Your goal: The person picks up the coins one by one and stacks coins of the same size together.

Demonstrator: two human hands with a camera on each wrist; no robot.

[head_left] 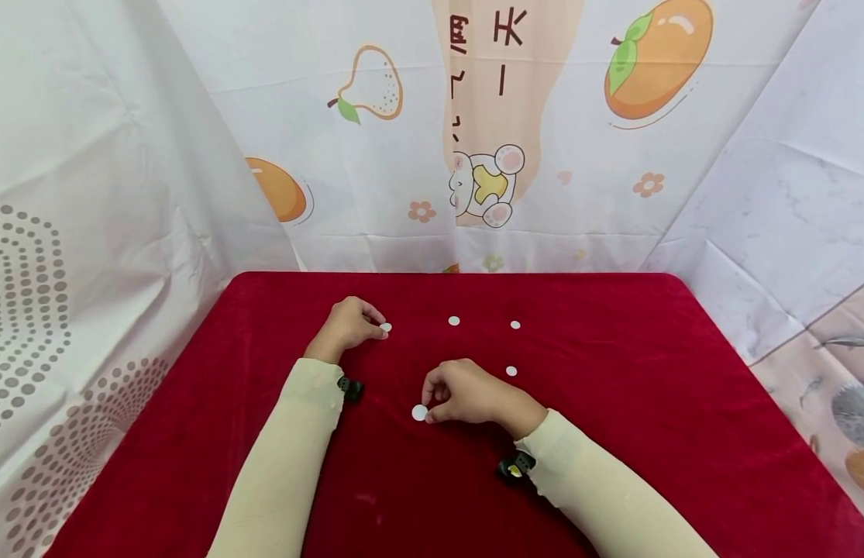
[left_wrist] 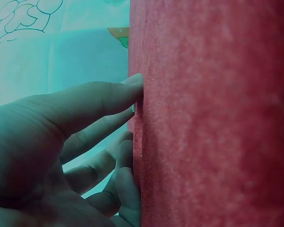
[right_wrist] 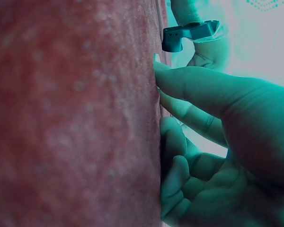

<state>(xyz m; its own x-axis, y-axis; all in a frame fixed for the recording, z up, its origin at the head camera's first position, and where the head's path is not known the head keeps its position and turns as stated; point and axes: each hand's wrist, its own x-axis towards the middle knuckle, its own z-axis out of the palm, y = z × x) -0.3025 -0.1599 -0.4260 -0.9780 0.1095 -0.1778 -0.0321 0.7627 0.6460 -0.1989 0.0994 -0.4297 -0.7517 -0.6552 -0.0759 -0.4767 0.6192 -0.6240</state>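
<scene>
Your left hand (head_left: pixel 349 322) pinches the far-left white disc (head_left: pixel 386 327) between thumb and index finger, down at the red velvety cloth (head_left: pixel 613 434). Your right hand (head_left: pixel 469 390) has thumb and index fingertips on the right edge of the nearest white disc (head_left: pixel 420 413) – a light pinch, other fingers curled. Beyond it lie three loose white discs (head_left: pixel 454 321) – one between your hands' far sides, two farther right. A fruit-printed curtain (head_left: pixel 278 101) hangs behind.

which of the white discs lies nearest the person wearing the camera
The white disc at the right hand: it lies lowest in the head view, while the other four lie farther back on the red cloth.
</scene>
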